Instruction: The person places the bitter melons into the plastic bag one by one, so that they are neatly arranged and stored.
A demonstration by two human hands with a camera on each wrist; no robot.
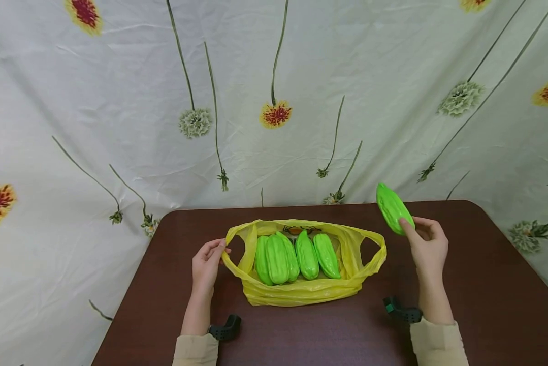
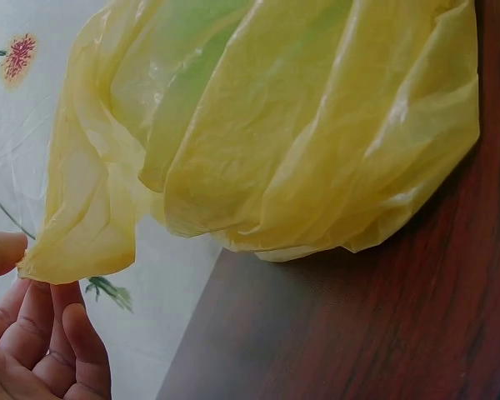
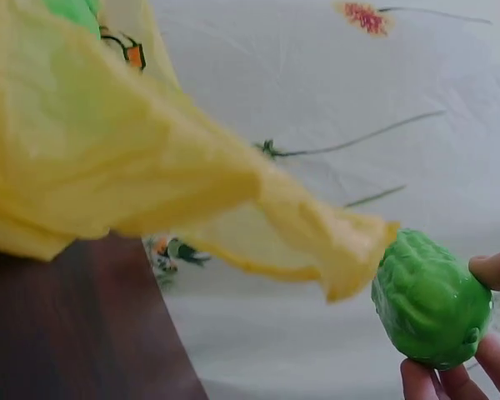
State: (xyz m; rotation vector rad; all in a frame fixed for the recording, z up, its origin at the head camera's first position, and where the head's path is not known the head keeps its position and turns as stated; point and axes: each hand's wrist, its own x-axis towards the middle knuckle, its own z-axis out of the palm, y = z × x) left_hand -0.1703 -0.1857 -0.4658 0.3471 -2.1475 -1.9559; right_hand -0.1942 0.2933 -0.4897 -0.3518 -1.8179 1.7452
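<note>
A yellow plastic bag [image 1: 301, 294] lies on the table with its mouth spread open. Inside it several bright green, ridged bitter melons [image 1: 277, 259] rest side by side. My left hand [image 1: 207, 265] pinches the bag's left handle between thumb and fingers; in the left wrist view the handle [image 2: 83, 242] is drawn out to a tip at the thumb. To the right of the bag, my right hand [image 1: 429, 246] holds another bitter melon [image 1: 392, 207] up in the air, tilted. Its bumpy, glossy skin shows in the right wrist view, beside the right handle [image 3: 342, 242].
The dark brown table [image 1: 301, 330] has rounded far corners. Behind it hangs a white cloth [image 1: 237, 66] printed with flowers on long stems. Black wrist bands [image 1: 225, 328] with camera mounts sit on both wrists, below beige sleeves.
</note>
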